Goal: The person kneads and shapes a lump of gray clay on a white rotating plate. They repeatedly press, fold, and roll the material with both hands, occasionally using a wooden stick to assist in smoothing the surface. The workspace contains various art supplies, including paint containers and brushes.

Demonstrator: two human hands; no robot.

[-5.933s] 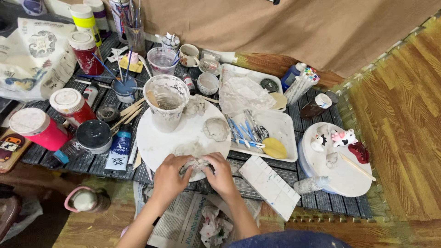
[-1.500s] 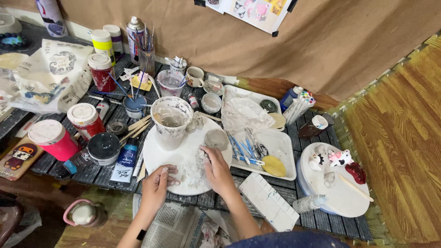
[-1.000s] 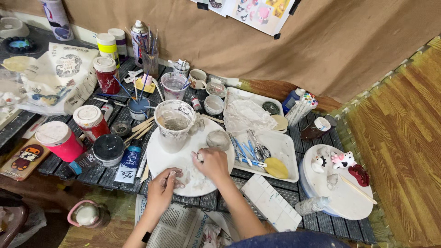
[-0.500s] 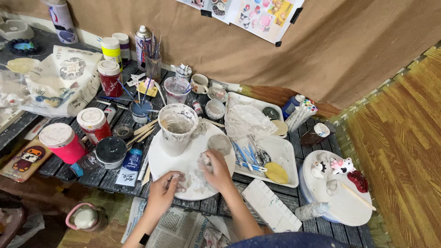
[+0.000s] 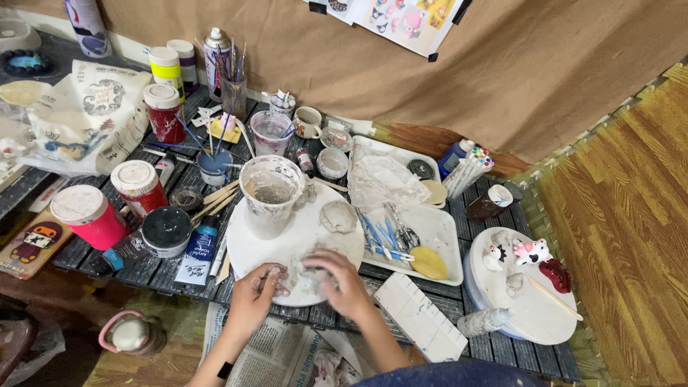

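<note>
Head view: both hands working at the near edge of a round white board [image 5: 247, 247] on the dark slatted tabletop [image 5: 502, 347]. Left hand [image 5: 252, 301] is curling its fingers [image 5: 276, 276] narrow around the left side of a lump of pale grey clay [image 5: 304, 266]; right hand [image 5: 344, 283] is lying over the lump from the right w/ fingers bent down, pressing on it. Clay is sitting between the two hands, touching both, mostly covered; can't tell its full shape. Fingertips are smeared w/ grey.

Further back on the board a white clay-stained cup [image 5: 271, 195] is standing upright, and a small grey clay bowl [image 5: 338, 216] is sitting just right of it, apart from the hands.

Right of the board a white tray [image 5: 437, 229] is holding blue-handled tools [image 5: 376, 233] and a yellow sponge [image 5: 428, 262]. A white ridged block [image 5: 419, 326] is lying near the right forearm. Far right, a second round board [image 5: 534, 315] is carrying small painted figures [image 5: 530, 251].

Left side: red paint jars [image 5: 140, 188], a black-lidded jar [image 5: 166, 231], a blue paint tube [image 5: 199, 247]. Newspaper [image 5: 276, 355] is lying below the tabletop edge under the wrists.
</note>
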